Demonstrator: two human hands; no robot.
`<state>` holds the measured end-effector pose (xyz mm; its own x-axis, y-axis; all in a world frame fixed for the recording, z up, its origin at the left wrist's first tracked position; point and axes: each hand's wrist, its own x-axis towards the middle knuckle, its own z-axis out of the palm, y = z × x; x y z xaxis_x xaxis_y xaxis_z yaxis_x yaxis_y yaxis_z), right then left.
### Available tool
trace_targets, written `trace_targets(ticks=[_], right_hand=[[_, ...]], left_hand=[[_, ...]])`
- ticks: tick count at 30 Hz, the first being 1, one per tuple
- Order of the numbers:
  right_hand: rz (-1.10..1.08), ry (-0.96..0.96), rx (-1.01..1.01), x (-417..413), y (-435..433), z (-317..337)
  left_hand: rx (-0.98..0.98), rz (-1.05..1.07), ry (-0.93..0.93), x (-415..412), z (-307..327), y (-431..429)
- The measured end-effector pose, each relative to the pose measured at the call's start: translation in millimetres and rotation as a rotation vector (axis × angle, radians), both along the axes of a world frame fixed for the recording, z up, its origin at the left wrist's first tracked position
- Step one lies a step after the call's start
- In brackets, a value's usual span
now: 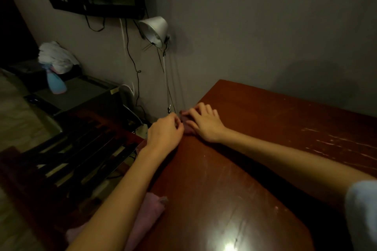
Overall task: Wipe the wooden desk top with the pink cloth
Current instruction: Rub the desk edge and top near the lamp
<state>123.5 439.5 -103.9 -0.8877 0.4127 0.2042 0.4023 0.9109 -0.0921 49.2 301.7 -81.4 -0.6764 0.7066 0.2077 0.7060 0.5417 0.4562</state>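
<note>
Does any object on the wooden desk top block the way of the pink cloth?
Nothing visible does. The pink cloth lies under the right hand at the far left corner; the desk top to its right shows only scratches and streaks.

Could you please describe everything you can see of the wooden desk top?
The wooden desk top is reddish-brown and glossy, with pale scratches toward its right and a bright glare near its front edge. Its far edge meets the wall. At its far left corner the right hand presses the pink cloth on it, while the left hand seems to pinch the cloth's edge.
</note>
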Motion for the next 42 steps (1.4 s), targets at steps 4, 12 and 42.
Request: trace_targets(ticks=[4, 12, 42], right_hand=[[-0.150, -0.009, -0.026, -14.1, 45.6, 5.3], [-0.270, 0.089, 0.025, 106.0, 62.2, -4.8], [0.027, -0.058, -0.021, -21.2, -46.1, 2.4]], left_hand=[[-0.046, -0.021, 0.054, 2.4, 11.9, -43.8], [-0.061, 0.047, 0.068, 21.7, 29.5, -96.9], [-0.129, 0.184, 0.461, 57.4, -22.9, -125.6]])
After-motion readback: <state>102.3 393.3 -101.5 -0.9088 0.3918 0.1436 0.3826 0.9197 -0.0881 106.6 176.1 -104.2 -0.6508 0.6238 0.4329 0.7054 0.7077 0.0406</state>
